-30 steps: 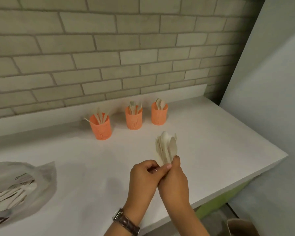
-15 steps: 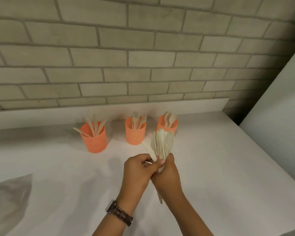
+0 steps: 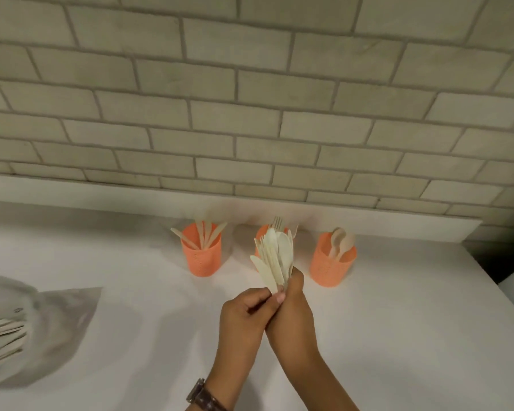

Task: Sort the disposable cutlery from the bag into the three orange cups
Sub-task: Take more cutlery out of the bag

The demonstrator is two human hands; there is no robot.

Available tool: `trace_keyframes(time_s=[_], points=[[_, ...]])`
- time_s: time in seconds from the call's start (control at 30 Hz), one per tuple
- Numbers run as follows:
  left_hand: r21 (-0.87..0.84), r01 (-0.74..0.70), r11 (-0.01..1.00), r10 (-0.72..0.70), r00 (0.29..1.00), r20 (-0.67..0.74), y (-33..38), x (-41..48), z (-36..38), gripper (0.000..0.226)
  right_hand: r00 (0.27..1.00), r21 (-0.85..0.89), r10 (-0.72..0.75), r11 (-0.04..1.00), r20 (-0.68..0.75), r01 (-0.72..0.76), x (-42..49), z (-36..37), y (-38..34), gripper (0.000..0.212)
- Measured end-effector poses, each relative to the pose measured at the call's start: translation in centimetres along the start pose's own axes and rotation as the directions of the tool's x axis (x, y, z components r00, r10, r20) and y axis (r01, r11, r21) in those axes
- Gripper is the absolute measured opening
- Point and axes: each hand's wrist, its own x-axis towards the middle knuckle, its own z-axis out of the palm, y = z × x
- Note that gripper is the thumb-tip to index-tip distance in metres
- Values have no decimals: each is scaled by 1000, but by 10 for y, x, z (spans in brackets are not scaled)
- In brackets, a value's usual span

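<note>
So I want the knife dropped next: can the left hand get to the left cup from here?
Probably yes: the counter between the left hand and the left cup is bare. Its fingers pinch a knife from the bundle.

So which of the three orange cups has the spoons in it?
The right-hand cup: rounded spoon bowls stick up from it. The middle cup, partly hidden behind the held bundle, shows fork tines, and the left cup holds flat knife blades.

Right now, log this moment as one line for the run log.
hands: both gripping cutlery bundle | left hand: pulling a knife | cups: partly filled | bag: still holds cutlery
</note>
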Motion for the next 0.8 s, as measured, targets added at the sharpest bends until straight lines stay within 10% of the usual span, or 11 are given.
trace_keyframes(time_s=[0.3,0.53,0.8], points=[[132,-72,989,87,990,-112,17,-1,16,27,979,-122,-203,972,5,202,10,-13,5,8],[90,-73,993,91,972,-218,33,-16,24,26,979,186,-146,975,141,119,5,-24,0,50],[438,-2,899,127,958,-257,48,-20,13,20,968,23,-142,990,205,140,3,-31,-5,62]])
